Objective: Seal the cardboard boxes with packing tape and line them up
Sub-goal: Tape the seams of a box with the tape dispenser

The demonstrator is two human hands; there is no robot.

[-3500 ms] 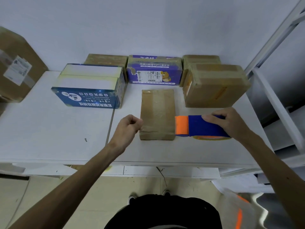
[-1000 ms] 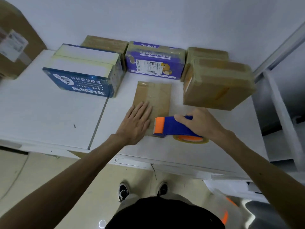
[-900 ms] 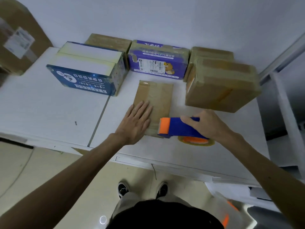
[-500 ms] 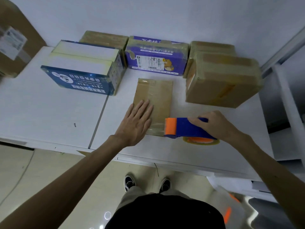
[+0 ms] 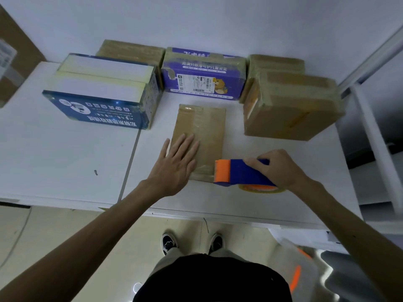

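Flat brown box (image 5: 202, 127) is lying at frame centre on the white table (image 5: 54, 160), long side running away from the person. Left hand (image 5: 176, 164) is pressing down on its near left part, palm flat, fingers straight and spread a little. Right hand (image 5: 277, 168) is gripping the blue tape dispenser (image 5: 239, 173), fingers curled over the top. The dispenser's orange end is sitting over the box's near right corner. Yellowish tape roll (image 5: 261, 188) is peeking out under the dispenser, low against the table.

Around it: blue printed box (image 5: 102, 94) is sitting to the upper left, and purple box (image 5: 202, 75) is standing just behind the flat one. Big taped brown box (image 5: 292, 107) is to the right, near but apart. Two more brown boxes are sitting at the back against the wall, one back left (image 5: 130, 50) and one back right (image 5: 277, 62). Large cardboard carton (image 5: 13, 51) is poking in at the frame's upper left edge. White rack (image 5: 370, 127) is running down the right side. Shoes (image 5: 169, 244) are showing below the table edge. The left hand is hiding the box's near left corner.

Versus 3.5 s ago: the left hand was pinching at the box's near left edge and is now lying flat on top. Versus 1.0 s ago: the dispenser was over the box's near edge and is now sitting further right, at the corner. Other boxes are staying put.
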